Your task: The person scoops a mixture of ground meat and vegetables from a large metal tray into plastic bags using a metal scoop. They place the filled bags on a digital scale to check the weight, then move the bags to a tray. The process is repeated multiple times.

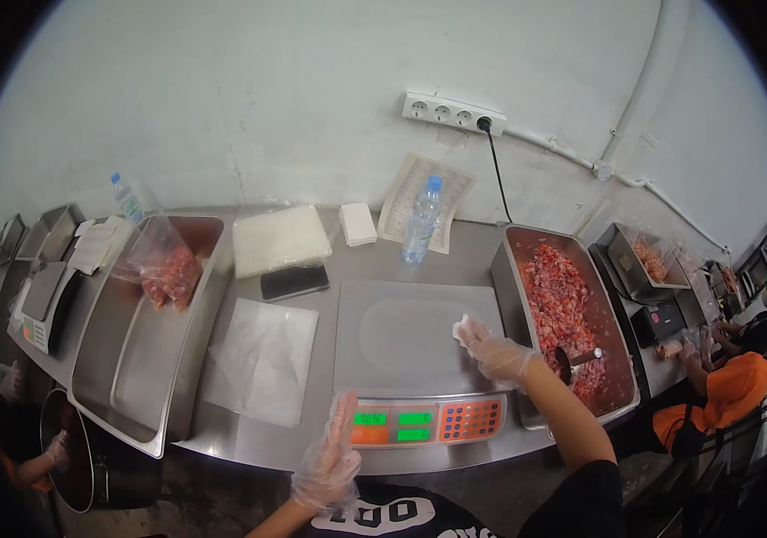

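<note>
My right hand (pixel 491 350), in a clear plastic glove, presses a crumpled white wipe (pixel 462 328) on the right part of the metal plate of a digital scale (pixel 410 336). My left hand (pixel 333 450), gloved too, is raised at the scale's lower left corner, holding nothing, with its fingers extended. The scale's green displays are lit. To the right stands a deep steel pan (pixel 511 269) of chopped red and pale meat (pixel 558 302), with a scoop (pixel 582 360) lying in it. Left of the scale lie clear plastic bags or sheets (pixel 269 363) on the steel table.
A steel pan (pixel 148 356) at left holds a bag of meat (pixel 171 269). Behind are a stack of white sheets (pixel 282 239), a black phone (pixel 295 281) and a water bottle (pixel 422 222). Co-workers stand at far right (pixel 733 383) and far left (pixel 33 464), beside a dark bucket (pixel 121 471).
</note>
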Demonstrator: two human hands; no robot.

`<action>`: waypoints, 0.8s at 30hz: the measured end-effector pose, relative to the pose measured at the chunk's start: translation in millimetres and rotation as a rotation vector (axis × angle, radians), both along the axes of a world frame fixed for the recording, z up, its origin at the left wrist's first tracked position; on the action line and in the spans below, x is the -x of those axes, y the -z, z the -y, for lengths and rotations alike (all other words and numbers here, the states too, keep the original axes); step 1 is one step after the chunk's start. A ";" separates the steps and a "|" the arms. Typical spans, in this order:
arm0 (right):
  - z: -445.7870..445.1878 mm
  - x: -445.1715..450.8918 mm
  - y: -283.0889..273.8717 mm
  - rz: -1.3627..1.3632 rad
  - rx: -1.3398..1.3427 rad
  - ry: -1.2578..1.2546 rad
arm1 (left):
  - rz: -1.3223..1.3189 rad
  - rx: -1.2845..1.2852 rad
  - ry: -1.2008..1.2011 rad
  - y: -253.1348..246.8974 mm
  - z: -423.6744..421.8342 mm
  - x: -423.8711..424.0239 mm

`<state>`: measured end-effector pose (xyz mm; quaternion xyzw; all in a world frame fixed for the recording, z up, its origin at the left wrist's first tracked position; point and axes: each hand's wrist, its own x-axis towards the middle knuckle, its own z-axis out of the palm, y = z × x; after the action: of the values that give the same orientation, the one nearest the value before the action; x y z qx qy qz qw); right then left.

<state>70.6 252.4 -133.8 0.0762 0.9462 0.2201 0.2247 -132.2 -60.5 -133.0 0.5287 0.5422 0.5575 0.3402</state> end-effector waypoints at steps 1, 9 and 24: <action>2.1 2.0 -9.0 0.176 -0.285 -0.207 | 0.197 0.002 -0.002 -4.9 2.5 -3.7; -15.5 -0.1 24.1 -0.442 0.496 0.367 | 0.433 -0.160 -0.002 3.2 2.5 1.2; -10.1 -31.5 15.8 -1.497 0.904 0.942 | 0.507 -0.248 0.108 7.3 24.8 16.9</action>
<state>102.1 262.5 -149.6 0.4709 0.7122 -0.3779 -0.3581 -149.2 -85.3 -140.3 0.4381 0.3386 0.7149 0.4271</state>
